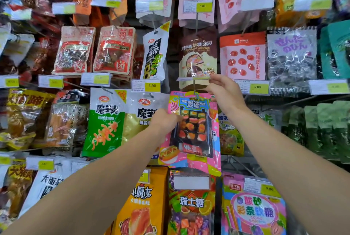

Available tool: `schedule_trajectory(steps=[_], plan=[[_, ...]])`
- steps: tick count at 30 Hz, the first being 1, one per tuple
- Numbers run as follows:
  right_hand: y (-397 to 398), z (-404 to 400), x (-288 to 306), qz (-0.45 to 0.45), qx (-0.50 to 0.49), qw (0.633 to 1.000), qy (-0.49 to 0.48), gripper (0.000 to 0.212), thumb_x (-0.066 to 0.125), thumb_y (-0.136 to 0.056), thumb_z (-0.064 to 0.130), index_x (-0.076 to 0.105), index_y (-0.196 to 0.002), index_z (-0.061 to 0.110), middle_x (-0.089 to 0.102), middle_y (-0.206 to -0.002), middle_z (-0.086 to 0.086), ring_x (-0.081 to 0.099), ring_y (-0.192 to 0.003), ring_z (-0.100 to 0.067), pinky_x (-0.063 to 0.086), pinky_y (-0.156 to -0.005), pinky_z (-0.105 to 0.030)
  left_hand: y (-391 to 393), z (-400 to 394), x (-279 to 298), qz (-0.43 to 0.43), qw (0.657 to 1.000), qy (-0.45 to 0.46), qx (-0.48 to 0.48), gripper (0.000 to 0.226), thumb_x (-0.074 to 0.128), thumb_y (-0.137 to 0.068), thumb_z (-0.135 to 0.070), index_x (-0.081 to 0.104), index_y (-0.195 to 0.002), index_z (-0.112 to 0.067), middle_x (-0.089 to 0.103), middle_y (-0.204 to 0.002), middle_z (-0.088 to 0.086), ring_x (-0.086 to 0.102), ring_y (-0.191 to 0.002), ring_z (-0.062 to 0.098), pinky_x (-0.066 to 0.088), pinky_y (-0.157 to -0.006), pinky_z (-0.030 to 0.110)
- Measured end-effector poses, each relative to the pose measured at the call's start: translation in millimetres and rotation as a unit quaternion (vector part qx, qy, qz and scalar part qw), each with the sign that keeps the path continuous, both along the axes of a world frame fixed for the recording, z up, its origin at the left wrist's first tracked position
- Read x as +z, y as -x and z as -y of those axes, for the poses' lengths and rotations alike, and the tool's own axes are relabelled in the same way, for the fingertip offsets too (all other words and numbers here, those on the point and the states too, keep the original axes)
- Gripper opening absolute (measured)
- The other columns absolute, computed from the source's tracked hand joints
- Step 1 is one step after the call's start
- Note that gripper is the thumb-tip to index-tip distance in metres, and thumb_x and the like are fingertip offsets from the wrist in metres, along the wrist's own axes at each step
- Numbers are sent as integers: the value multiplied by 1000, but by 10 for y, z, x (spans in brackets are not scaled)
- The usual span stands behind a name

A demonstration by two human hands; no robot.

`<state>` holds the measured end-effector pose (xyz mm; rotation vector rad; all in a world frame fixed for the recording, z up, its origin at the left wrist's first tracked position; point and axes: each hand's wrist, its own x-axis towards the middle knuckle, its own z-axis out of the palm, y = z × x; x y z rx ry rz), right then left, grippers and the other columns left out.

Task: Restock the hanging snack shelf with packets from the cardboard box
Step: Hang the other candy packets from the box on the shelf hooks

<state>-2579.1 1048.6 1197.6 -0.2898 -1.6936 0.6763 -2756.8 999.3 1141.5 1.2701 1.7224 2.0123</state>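
Note:
A pink sushi-candy packet (195, 130) hangs at the centre of the shelf, its top at a metal peg (194, 86). My left hand (166, 121) grips the packet's left edge. My right hand (225, 92) is raised beside the packet's top right corner, with its fingers pinching the flipped-up clear price-tag holder (193, 78) at the peg's tip. The cardboard box is not in view.
Rows of hanging snack packets fill the wall: a brown chocolate packet (198, 56) just above, green and beige konjac packets (106, 123) to the left, a candy packet (191, 206) below. Yellow price tags (145, 85) stick out on peg ends.

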Motion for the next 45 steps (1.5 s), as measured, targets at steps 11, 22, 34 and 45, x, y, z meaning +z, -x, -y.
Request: schedule_trajectory(steps=[11, 22, 34, 45], plan=[[13, -274, -535, 106, -107, 989, -5, 58, 71, -82, 20, 51, -135, 29, 54, -131, 6, 56, -119, -17, 48, -95, -31, 100, -137, -286, -39, 999, 8, 17, 28, 70, -85, -38, 69, -83, -9, 73, -81, 7, 68, -78, 24, 56, -73, 36], [246, -642, -1033, 193, -177, 964, -47, 96, 78, -82, 19, 18, -156, 29, 44, -152, -9, 46, -134, -31, 39, -102, -34, 212, -158, -637, -302, 940, 23, 155, 62, 73, -78, -18, 40, -131, -20, 71, -88, 7, 67, -84, 29, 45, -65, 34], [410, -738, -1137, 228, -246, 942, -28, 91, 73, -89, 34, 11, -156, 30, 40, -151, -10, 46, -134, -35, 41, -106, -50, 273, -204, -613, -363, 922, 97, 97, 82, 67, -86, -21, 22, -153, -36, 57, -69, 1, 60, -64, 22, 50, -59, 32], [530, 42, -1359, 280, -354, 891, -45, 79, 72, -84, 37, 30, -149, 21, 23, -152, -10, 36, -135, -40, 45, -100, -48, 424, 465, -834, -383, 921, 49, 51, 62, 67, -88, -31, 44, -144, -17, 60, -134, 6, 54, -123, 25, 39, -95, 27]])
